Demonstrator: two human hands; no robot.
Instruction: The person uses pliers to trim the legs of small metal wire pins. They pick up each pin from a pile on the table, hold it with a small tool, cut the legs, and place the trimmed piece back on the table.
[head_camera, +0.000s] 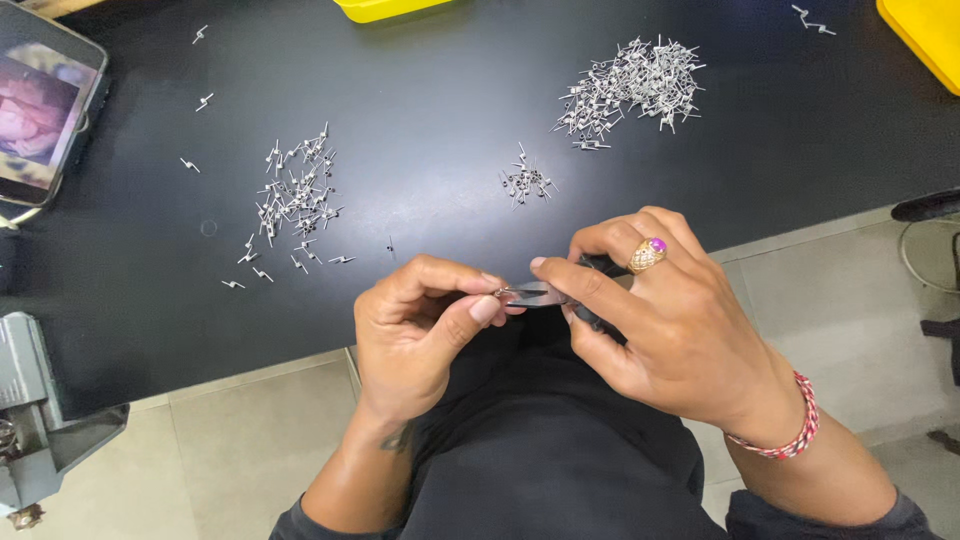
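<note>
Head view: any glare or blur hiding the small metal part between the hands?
Head view: lighting even, soft sheen on the black table; left hand and right hand are sharp; the pinched metal part is tiny and mostly covered by fingertips; edges bow slightly.

black table (450, 80), silver coils (630, 85), yellow trays (925, 30)

**Dark Workbench Above a Pale Tiled Floor**

A matte black surface (420, 90) fills the upper part of the view, evenly lit with soft reflections and no hard shadows. Beneath its edge lies a floor of large grey-beige tiles (250, 450) with thin grout lines. Yellow bins (925, 35) sit at the far edge and the right corner. A grey metal fixture (30, 420) is mounted at the near left corner, and a dark stool base (930, 240) stands at right.
</note>
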